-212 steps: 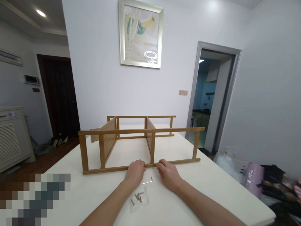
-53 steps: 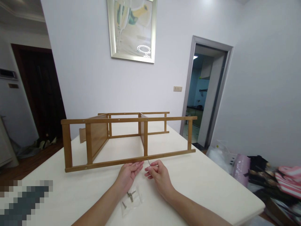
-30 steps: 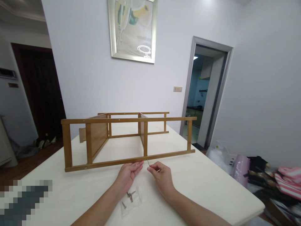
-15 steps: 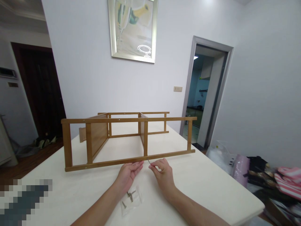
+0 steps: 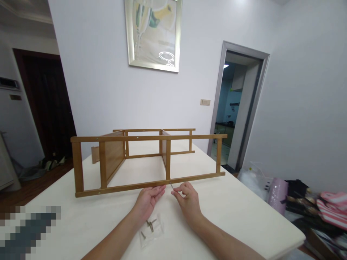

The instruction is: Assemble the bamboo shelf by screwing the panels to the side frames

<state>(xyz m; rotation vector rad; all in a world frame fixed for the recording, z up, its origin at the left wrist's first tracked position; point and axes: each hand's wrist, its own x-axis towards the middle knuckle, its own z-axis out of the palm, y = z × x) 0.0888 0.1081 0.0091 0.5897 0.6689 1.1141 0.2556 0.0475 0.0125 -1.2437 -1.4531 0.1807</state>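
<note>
A brown wooden shelf frame lies on its side on a white table, its long lower rail nearest me. My right hand pinches a thin grey metal rod that looks like a hex key. The rod's tip meets the lower rail at the foot of the middle upright. Just left of it, my left hand rests with palm turned inward and fingers stretched out beneath the rail, touching or very near it. A clear plastic bag with several screws lies by my left wrist.
A small wooden piece shows behind the frame's left end. To the right, beyond the table edge, are a pink roll, plastic bags and a striped cloth. A doorway stands behind at right; a blurred patch covers the lower left.
</note>
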